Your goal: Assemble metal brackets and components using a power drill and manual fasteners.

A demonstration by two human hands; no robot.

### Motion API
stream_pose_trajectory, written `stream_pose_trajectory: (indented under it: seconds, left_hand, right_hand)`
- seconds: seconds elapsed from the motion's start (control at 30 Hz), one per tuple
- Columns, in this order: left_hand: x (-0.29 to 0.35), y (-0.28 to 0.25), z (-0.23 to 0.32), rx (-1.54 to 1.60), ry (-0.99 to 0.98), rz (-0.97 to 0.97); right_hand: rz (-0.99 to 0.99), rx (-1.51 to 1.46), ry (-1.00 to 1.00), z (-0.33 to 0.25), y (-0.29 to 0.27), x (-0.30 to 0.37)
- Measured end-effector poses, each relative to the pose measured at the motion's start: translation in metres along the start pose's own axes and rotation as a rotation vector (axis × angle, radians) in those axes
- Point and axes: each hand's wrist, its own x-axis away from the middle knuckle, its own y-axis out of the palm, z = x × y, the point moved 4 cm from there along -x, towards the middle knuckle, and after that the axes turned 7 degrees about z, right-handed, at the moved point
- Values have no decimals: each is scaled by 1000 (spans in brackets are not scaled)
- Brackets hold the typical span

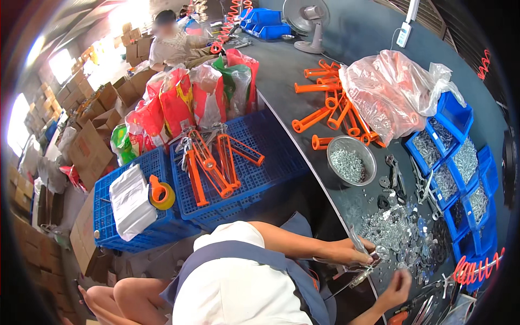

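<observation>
My left hand [352, 252] is closed round a metal trigger assembly [374, 259] with a flat grey lever, held over the bench's near edge; the fingers partly cover it. Close by to the right, my right hand [398, 288] has its fingers curled together, slightly blurred. Whatever is between those fingertips, if anything, is too small to make out. Just beyond both hands lies a spread pile of small metal parts [392, 230], among them washers and pins. A steel bowl [369, 153] of small silvery pieces stands farther off.
Orange caulking gun frames [337, 111] lie beside a plastic-covered heap [379, 89]. Blue bins [455, 116] of hardware line the right. To the left, blue crates [260, 130] carry assembled orange caulking guns [206, 154]. Pliers [398, 173] and a screwdriver [398, 318] lie on the bench.
</observation>
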Motion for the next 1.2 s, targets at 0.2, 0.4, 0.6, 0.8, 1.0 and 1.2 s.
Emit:
stream_pose_trajectory:
  seconds: [0.2, 0.4, 0.6, 0.8, 1.0, 1.2]
  left_hand:
    - [-10, 11, -12, -108, 80, -81]
    - [-13, 6, -17, -146, 138, -33]
    - [-15, 4, -12, -248, 331, -5]
    - [-23, 25, -9, -392, 448, -171]
    - [-6, 14, -4, -495, 358, -238]
    - [5, 3, -48, -391, 141, -209]
  right_hand:
    - [-206, 189, -713, -65, 18, 15]
    - [-422, 144, -614, -62, 19, 5]
    - [-243, -7, -492, -40, -3, 15]
    - [-214, -508, 417, -1, 6, 45]
    - [-350, -470, 496, -7, 17, 53]
    - [-475, -552, 468, 14, 25, 76]
